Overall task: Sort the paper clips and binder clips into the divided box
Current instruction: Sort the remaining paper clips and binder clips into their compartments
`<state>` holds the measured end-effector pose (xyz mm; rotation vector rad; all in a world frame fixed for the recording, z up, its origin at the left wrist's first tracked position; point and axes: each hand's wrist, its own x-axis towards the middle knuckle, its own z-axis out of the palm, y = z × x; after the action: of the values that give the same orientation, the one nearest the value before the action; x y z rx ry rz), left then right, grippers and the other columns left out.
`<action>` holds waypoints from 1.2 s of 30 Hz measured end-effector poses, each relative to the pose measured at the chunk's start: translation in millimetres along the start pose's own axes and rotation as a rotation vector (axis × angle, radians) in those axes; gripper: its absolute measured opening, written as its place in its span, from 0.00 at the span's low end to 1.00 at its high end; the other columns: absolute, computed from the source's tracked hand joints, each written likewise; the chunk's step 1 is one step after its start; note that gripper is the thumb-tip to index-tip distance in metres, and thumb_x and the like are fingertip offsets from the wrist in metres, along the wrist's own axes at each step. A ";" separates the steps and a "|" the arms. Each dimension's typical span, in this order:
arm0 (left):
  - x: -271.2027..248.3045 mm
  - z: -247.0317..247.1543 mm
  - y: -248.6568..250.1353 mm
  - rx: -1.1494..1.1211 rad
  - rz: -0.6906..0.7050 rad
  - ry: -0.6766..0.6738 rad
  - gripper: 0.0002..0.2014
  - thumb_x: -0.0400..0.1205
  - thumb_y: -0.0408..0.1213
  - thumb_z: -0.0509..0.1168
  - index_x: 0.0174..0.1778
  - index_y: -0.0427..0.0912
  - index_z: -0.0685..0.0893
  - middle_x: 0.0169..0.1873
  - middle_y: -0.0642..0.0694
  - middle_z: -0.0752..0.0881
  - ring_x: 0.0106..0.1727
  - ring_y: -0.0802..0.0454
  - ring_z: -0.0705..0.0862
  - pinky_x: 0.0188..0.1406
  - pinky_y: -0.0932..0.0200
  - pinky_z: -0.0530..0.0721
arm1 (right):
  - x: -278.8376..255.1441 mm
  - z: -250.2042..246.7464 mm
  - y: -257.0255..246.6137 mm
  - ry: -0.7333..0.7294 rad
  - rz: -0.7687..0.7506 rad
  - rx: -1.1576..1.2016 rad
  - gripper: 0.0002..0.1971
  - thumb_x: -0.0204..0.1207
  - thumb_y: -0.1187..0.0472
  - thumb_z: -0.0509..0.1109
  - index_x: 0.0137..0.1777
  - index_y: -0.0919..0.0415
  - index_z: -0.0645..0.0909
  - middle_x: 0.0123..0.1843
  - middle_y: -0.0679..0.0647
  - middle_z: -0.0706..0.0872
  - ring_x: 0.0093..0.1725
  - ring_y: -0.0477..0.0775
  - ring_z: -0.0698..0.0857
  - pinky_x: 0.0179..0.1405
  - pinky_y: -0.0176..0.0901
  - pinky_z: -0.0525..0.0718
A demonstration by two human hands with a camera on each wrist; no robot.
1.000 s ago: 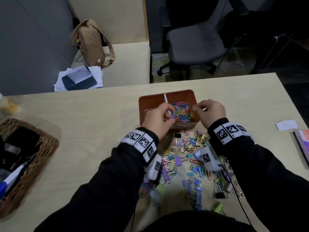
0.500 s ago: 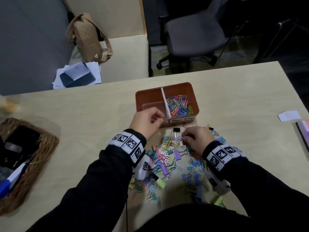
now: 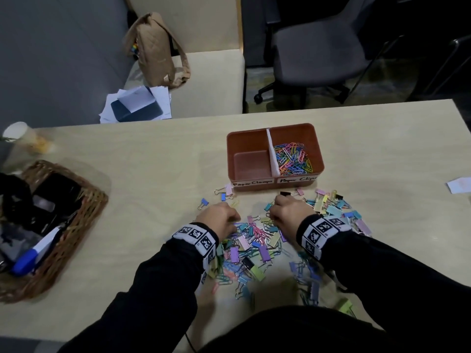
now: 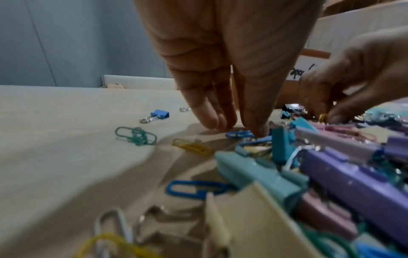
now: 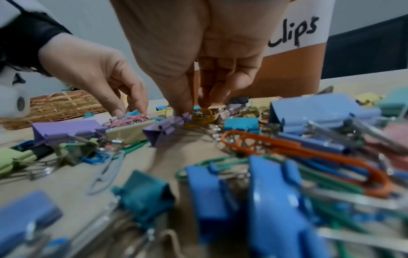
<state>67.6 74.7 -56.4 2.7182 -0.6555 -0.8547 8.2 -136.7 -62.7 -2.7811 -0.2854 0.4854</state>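
Note:
The brown divided box (image 3: pixel 317 149) stands on the table; several coloured paper clips (image 3: pixel 293 159) lie in its right compartment, and the left compartment (image 3: pixel 251 161) is bare. In front of it lies a mixed pile of binder clips and paper clips (image 3: pixel 254 248). My left hand (image 4: pixel 238 127) points straight down at the pile's left edge, its fingertips (image 4: pixel 209 120) on the table and the thumb tip beside a blue paper clip (image 4: pixel 239 134). My right hand (image 5: pixel 194 108) pinches a yellow paper clip (image 5: pixel 202 114) at the pile's far side, just before the box.
A wicker basket (image 3: pixel 84 207) with a marker and dark items sits at the left. A cup (image 3: pixel 17 133) stands at the far left, and a paper slip (image 3: pixel 458 184) lies at the right edge. A few binder clips (image 3: pixel 224 196) lie loose left of the box front.
Both hands have come back from over the box's right compartment down into the pile, the right first, then the left. The right hand's fingers have closed on a yellow paper clip.

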 end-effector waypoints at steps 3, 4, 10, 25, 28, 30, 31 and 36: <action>0.7 6.4 0.6 0.049 0.017 0.005 0.10 0.80 0.40 0.69 0.57 0.47 0.88 0.56 0.50 0.83 0.57 0.49 0.82 0.58 0.55 0.81 | -4.0 -3.5 -4.9 -0.018 0.038 -0.012 0.07 0.79 0.62 0.62 0.53 0.58 0.79 0.48 0.54 0.83 0.51 0.59 0.79 0.52 0.50 0.80; 0.9 7.2 1.4 0.056 0.019 0.010 0.09 0.80 0.40 0.68 0.54 0.46 0.88 0.55 0.49 0.83 0.56 0.49 0.83 0.56 0.56 0.81 | -5.3 -5.1 -7.5 -0.043 0.066 0.013 0.06 0.80 0.63 0.61 0.54 0.56 0.75 0.46 0.54 0.84 0.49 0.58 0.81 0.51 0.49 0.81; 1.1 10.0 4.4 0.077 0.026 0.025 0.05 0.79 0.36 0.64 0.47 0.46 0.84 0.49 0.47 0.83 0.49 0.46 0.83 0.48 0.56 0.81 | -0.5 -7.3 -33.1 -0.228 0.144 0.246 0.24 0.73 0.74 0.61 0.65 0.51 0.66 0.56 0.53 0.83 0.45 0.53 0.78 0.45 0.43 0.78; -1.5 14.0 5.5 0.043 0.061 0.066 0.10 0.82 0.40 0.64 0.57 0.46 0.85 0.57 0.46 0.83 0.58 0.45 0.82 0.54 0.54 0.81 | 22.3 -3.4 -61.9 -0.408 0.236 -0.050 0.16 0.75 0.62 0.70 0.62 0.61 0.75 0.57 0.58 0.84 0.58 0.59 0.83 0.52 0.48 0.82; -0.3 12.3 7.2 0.047 0.073 0.050 0.08 0.81 0.37 0.63 0.53 0.44 0.84 0.54 0.45 0.82 0.54 0.44 0.82 0.53 0.53 0.82 | 18.9 0.2 -53.9 -0.381 0.273 0.008 0.13 0.76 0.62 0.69 0.59 0.60 0.74 0.56 0.57 0.84 0.54 0.57 0.83 0.51 0.47 0.83; -1.0 11.2 5.9 0.031 0.083 0.042 0.07 0.80 0.37 0.63 0.50 0.44 0.84 0.51 0.46 0.83 0.52 0.45 0.82 0.52 0.52 0.82 | 14.7 -1.9 -46.6 -0.324 0.304 0.108 0.07 0.80 0.60 0.64 0.56 0.59 0.74 0.54 0.57 0.84 0.52 0.56 0.82 0.51 0.47 0.82; -1.4 10.8 4.1 0.009 0.084 0.043 0.05 0.79 0.36 0.64 0.48 0.44 0.84 0.49 0.47 0.84 0.51 0.46 0.83 0.51 0.53 0.83 | 12.0 -5.4 -43.1 -0.300 0.327 0.176 0.05 0.82 0.59 0.62 0.55 0.58 0.74 0.53 0.56 0.84 0.51 0.56 0.83 0.52 0.47 0.83; -7.5 6.7 -9.5 -0.264 -0.004 0.065 0.08 0.78 0.31 0.64 0.48 0.49 0.83 0.33 0.54 0.85 0.36 0.55 0.84 0.40 0.59 0.84 | 2.4 -17.5 -27.9 -0.202 0.377 0.442 0.01 0.80 0.62 0.64 0.50 0.56 0.76 0.46 0.55 0.86 0.45 0.57 0.86 0.43 0.48 0.87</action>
<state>61.5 86.1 -61.2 2.4995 -0.4862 -0.7886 12.8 -114.6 -38.6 -2.3521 0.2818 0.8100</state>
